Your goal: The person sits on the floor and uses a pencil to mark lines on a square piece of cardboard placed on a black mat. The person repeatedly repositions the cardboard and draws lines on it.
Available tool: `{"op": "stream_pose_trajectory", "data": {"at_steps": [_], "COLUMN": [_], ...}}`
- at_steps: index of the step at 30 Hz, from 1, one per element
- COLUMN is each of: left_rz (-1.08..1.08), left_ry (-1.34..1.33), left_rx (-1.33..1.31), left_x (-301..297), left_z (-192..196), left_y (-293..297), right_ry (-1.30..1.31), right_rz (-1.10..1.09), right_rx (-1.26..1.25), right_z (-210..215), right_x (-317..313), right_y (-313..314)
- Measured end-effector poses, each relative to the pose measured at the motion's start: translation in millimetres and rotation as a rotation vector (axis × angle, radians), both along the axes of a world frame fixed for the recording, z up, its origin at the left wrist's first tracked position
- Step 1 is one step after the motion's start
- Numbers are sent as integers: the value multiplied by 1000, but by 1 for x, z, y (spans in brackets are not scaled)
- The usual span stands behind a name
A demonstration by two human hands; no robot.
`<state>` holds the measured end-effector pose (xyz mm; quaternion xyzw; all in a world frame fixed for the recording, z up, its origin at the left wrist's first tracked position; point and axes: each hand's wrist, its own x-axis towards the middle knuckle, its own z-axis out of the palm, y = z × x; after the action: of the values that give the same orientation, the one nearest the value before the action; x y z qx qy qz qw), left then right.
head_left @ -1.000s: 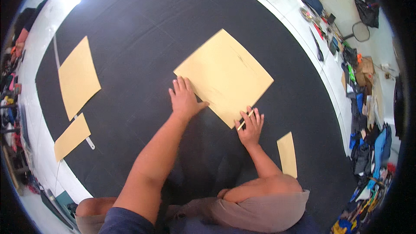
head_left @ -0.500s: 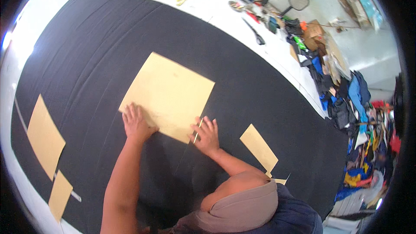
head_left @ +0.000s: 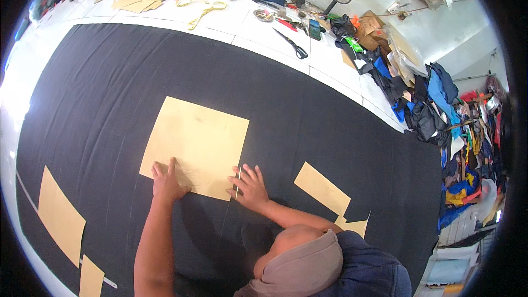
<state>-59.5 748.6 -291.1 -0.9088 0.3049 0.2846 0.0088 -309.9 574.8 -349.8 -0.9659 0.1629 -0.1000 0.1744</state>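
A large, nearly square sheet of tan card (head_left: 201, 143) lies flat on the spread black cloth (head_left: 319, 115). My left hand (head_left: 168, 182) presses on its near left part, the index finger stretched out and the thumb to the side. At the near right corner, my right hand (head_left: 251, 188) rests with its fingers partly over the card's edge. Between those fingers it holds a thin pale stick (head_left: 238, 180), pencil-like, roughly upright in the picture. A faint light line on the cloth runs from that corner toward me.
More tan pieces lie on the cloth: an oblong one (head_left: 323, 188) at right, a larger one (head_left: 61, 215) at left. Black scissors (head_left: 291, 44), a yellow tape measure (head_left: 204, 12) and a phone (head_left: 314, 29) are on the white tiles (head_left: 247, 44). Heaped fabric (head_left: 426, 113) lies at right.
The whole view has shifted, showing more of the far tiles. Both hands stay at the card's near edge; my left index finger is now stretched out more distinctly. The stick remains in my right hand.
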Motion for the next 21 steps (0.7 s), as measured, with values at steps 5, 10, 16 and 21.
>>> {"op": "stream_pose_trajectory", "data": {"at_steps": [5,10,16,21], "left_rz": [37,60,54,73], "left_ry": [-30,-36,-41,-33], "left_rx": [-54,-15,-11,-4], "left_x": [-1,-9,-13,-14], "left_z": [-3,6,7,10], "left_y": [-1,-10,-13,-17], "right_ry": [-11,4,-22,-28], "right_rz": [-4,0,-9,1], "right_rx": [10,17,19,9], "right_z": [0,-1,-1,12], "right_x": [1,0,-3,2], "right_y": [0,1,-1,-4]}}
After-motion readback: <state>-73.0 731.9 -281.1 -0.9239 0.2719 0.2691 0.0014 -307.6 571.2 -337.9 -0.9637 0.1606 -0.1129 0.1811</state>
